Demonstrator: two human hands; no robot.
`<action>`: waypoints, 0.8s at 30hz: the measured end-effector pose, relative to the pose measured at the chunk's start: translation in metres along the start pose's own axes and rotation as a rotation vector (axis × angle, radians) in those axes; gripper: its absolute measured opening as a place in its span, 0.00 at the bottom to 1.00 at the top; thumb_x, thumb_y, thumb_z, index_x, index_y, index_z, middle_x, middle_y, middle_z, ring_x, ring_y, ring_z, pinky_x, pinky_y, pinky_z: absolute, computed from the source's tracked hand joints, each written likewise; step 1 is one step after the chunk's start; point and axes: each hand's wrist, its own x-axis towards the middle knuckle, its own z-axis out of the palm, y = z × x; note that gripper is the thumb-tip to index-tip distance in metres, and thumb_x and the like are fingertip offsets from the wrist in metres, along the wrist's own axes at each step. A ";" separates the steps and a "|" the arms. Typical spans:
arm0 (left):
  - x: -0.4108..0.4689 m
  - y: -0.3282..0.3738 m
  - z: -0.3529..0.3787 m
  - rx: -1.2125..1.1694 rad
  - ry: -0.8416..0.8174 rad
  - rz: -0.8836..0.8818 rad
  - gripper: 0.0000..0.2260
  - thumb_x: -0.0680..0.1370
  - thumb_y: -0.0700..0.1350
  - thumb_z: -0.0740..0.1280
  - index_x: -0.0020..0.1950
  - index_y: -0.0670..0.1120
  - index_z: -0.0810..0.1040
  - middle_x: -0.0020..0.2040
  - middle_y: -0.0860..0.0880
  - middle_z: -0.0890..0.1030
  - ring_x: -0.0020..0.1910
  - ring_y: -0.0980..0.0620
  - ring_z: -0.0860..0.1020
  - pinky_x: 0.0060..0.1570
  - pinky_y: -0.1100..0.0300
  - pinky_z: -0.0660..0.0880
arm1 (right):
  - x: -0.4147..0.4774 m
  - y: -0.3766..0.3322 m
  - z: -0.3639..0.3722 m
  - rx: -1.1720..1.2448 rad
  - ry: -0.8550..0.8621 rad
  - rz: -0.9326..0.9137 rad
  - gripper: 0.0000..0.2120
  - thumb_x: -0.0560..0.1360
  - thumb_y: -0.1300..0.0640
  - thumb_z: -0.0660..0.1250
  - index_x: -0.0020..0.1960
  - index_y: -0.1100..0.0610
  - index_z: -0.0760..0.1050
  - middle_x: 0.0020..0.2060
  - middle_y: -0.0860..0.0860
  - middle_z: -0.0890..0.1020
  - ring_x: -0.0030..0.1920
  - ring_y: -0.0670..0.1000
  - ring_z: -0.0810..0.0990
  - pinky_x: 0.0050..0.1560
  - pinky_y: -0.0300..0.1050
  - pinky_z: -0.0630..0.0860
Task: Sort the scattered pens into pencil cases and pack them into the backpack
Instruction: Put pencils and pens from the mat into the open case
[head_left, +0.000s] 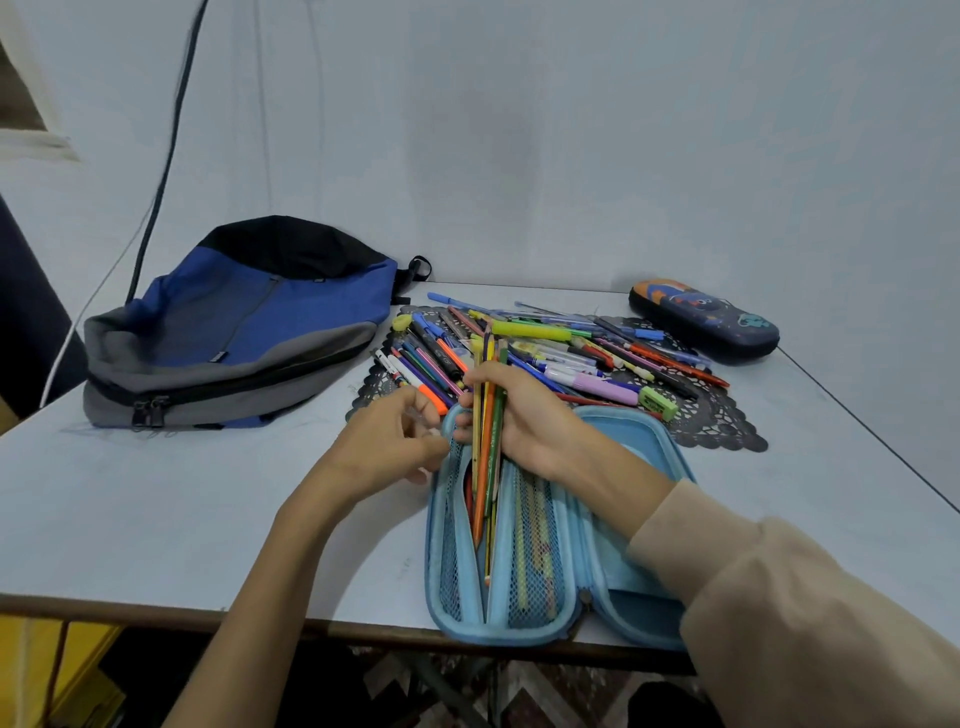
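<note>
The right hand (524, 415) gripped a bundle of coloured pencils (488, 447), feeding them into the open blue pencil case (519, 618), whose mesh pocket the left hand (395, 441) pinched wide.

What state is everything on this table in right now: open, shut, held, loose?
Light blue hard-shell pencil case: open flat, some pencils in its mesh pocket.
Dark blue printed pencil case: zipped shut, far right.
Blue, grey and black fabric backpack: lying flat, zips closed.
Bundle of coloured pencils: gripped, tips in the mesh pocket.
Pile of pens and markers: loose on a dark lace mat.
Right hand: closed around the bundle.
Left hand: at the case's rim.
</note>
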 end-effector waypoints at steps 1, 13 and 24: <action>-0.001 0.001 0.000 0.028 -0.018 0.012 0.07 0.72 0.37 0.70 0.47 0.44 0.74 0.37 0.46 0.79 0.35 0.53 0.80 0.37 0.58 0.80 | -0.001 0.001 -0.001 0.015 0.005 -0.010 0.06 0.77 0.59 0.65 0.49 0.62 0.73 0.35 0.54 0.75 0.33 0.51 0.76 0.44 0.50 0.80; -0.002 0.005 0.006 0.279 -0.001 0.056 0.08 0.68 0.41 0.72 0.44 0.50 0.79 0.39 0.49 0.83 0.35 0.51 0.80 0.46 0.48 0.80 | -0.009 -0.004 -0.007 0.079 0.032 -0.019 0.15 0.77 0.58 0.65 0.62 0.62 0.72 0.42 0.56 0.77 0.40 0.54 0.77 0.53 0.50 0.77; -0.006 0.004 0.015 0.318 0.081 0.049 0.06 0.74 0.46 0.68 0.45 0.49 0.72 0.42 0.50 0.81 0.39 0.52 0.76 0.39 0.57 0.70 | -0.017 -0.012 -0.016 0.052 -0.010 0.018 0.09 0.77 0.56 0.65 0.56 0.56 0.73 0.53 0.60 0.75 0.52 0.57 0.75 0.52 0.46 0.76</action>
